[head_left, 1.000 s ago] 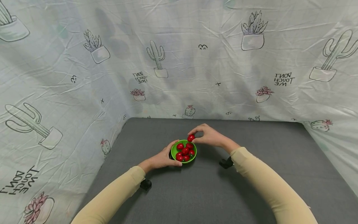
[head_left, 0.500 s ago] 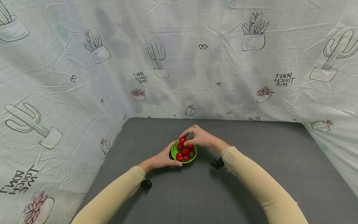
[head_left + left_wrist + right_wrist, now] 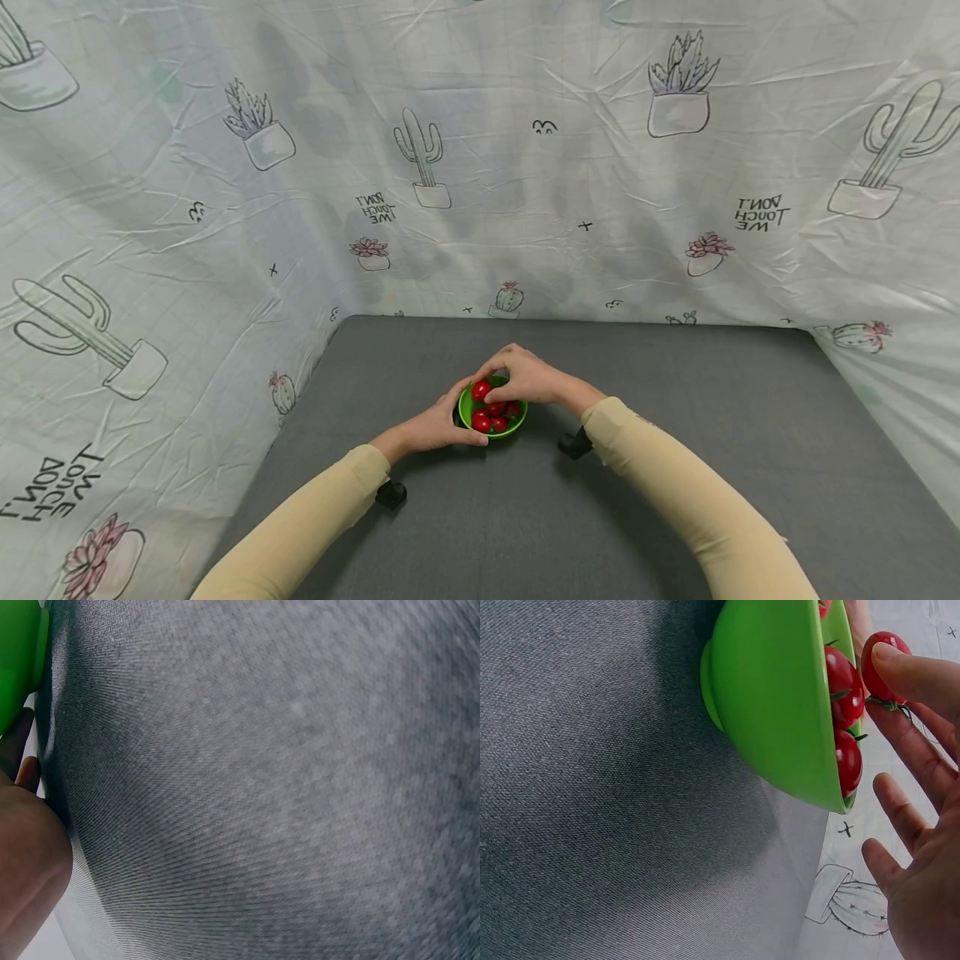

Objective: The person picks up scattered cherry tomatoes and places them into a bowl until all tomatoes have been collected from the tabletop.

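Observation:
A green bowl (image 3: 776,697) stands on the grey tabletop with several red cherry tomatoes (image 3: 848,763) in it, some with green stems. My left hand (image 3: 437,427) grips the bowl's left side, its thumb at the near rim and its fingers behind. Only part of that hand and a sliver of the bowl (image 3: 19,656) show in the left wrist view. Over the bowl, my right hand (image 3: 531,377) pinches a cherry tomato (image 3: 885,666) between thumb and fingers, just above the other tomatoes. Its remaining fingers are spread apart. In the head view, this hand hides part of the bowl.
Grey cloth covers the tabletop (image 3: 480,517). Behind it and at the sides hangs a pale curtain (image 3: 480,167) printed with cacti and mirrored lettering. A black wrist camera (image 3: 576,443) sits beneath the right wrist, another camera (image 3: 391,495) beneath the left.
My right hand has moved left and down, carrying its cherry tomato from the bowl's far right rim to over its left part. The left hand and bowl have stayed in place.

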Available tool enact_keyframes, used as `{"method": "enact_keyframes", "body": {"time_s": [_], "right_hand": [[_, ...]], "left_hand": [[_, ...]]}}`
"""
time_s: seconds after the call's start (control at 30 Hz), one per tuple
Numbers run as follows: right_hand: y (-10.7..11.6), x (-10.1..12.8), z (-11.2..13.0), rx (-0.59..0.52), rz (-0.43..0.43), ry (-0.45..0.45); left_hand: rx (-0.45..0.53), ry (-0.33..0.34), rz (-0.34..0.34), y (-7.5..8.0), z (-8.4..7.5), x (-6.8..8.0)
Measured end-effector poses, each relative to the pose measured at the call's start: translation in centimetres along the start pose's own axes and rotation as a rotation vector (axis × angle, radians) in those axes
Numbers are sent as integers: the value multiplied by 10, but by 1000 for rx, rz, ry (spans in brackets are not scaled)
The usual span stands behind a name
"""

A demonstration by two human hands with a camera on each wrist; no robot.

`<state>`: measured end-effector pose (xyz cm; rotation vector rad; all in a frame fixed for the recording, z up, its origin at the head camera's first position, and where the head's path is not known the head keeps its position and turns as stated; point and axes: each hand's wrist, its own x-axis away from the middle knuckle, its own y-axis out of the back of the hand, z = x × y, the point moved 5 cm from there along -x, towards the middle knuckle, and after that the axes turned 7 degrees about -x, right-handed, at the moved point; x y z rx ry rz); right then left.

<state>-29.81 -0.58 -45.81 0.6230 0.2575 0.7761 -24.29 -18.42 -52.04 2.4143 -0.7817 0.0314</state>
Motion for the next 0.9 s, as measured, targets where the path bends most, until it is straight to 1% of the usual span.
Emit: {"method": "enact_keyframes", "body": {"time_s": [0.17, 0.47, 0.63, 0.73, 0.9], "right_hand": [[0, 1, -1, 24, -2, 10], [14, 14, -6, -24, -61, -3], [26, 33, -11, -23, -98, 11], [34, 48, -19, -52, -121, -12], [53, 79, -35, -84, -168, -51]], "left_hand": [[10, -12, 3, -1, -1, -1], [15, -4, -5, -1, -1, -4], [0, 28, -22, -1, 0, -3], [-13, 47, -36, -1, 2, 0], [-20, 30, -51, 3, 4, 5]]}}
